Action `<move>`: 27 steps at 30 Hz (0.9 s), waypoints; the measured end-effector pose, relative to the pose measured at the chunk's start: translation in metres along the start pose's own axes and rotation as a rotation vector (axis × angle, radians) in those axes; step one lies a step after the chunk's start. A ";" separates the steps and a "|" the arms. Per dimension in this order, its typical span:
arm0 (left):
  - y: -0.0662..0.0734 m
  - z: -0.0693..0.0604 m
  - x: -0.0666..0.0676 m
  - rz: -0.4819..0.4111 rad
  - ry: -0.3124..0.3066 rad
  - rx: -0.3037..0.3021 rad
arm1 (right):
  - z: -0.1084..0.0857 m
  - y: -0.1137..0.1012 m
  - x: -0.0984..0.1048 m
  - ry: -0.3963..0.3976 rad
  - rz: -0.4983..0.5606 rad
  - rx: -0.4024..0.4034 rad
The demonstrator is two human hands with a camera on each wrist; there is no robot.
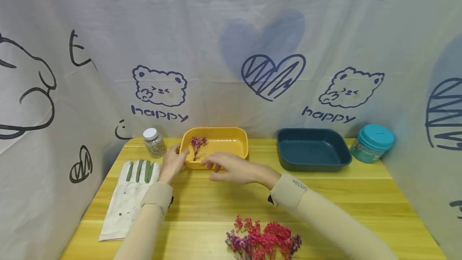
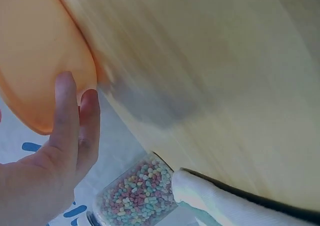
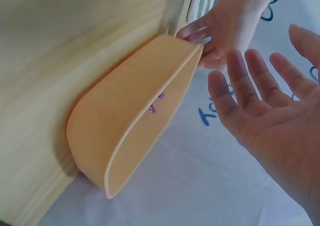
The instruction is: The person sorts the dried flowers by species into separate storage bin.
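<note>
In the head view a yellow tray (image 1: pixel 231 146) stands at the back of the table, with a small sprig of purple dried flowers (image 1: pixel 198 144) leaning inside its left part. My left hand (image 1: pixel 174 163) holds the tray's left end, thumb at the rim and fingers along the outer wall. My right hand (image 1: pixel 232 167) hovers over the tray's front edge, fingers relaxed and slightly bent; the right wrist view shows its palm (image 3: pixel 280 121) holding nothing. Pink and purple dried flowers (image 1: pixel 265 238) lie at the near edge of the table, partly cut off.
A white-lidded jar (image 1: pixel 155 143) of small coloured pieces stands left of the tray. A white glove with green fingers (image 1: pixel 128 204) lies at the left. To the right are a dark blue tray (image 1: pixel 313 151) and a turquoise-lidded tub (image 1: pixel 371 143). A printed cloth (image 1: pixel 216 103) hangs behind.
</note>
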State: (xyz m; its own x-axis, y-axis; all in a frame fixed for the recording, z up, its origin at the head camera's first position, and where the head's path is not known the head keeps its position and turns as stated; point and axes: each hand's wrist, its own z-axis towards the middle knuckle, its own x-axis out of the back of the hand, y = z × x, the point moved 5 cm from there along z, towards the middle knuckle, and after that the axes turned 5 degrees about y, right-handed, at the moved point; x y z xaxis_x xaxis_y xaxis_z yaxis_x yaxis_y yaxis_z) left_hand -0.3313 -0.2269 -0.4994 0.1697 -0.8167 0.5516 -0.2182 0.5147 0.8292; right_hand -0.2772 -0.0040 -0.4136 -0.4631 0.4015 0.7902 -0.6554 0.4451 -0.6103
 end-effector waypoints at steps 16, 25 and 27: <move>-0.001 0.001 -0.003 0.016 0.017 -0.025 | -0.065 -0.018 -0.030 -0.227 -0.030 0.043; -0.003 0.000 -0.001 -0.003 0.001 -0.025 | -0.094 -0.023 -0.058 -0.334 -0.204 0.190; -0.004 0.000 -0.002 -0.006 -0.003 -0.028 | -0.100 -0.022 -0.062 -0.350 -0.238 0.204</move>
State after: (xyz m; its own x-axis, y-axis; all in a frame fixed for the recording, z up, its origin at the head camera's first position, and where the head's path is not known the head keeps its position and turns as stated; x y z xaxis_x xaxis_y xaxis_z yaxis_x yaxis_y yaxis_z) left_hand -0.3313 -0.2273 -0.5034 0.1679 -0.8205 0.5465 -0.1900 0.5170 0.8346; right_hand -0.1742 0.0409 -0.4550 -0.4359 -0.0027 0.9000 -0.8555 0.3120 -0.4134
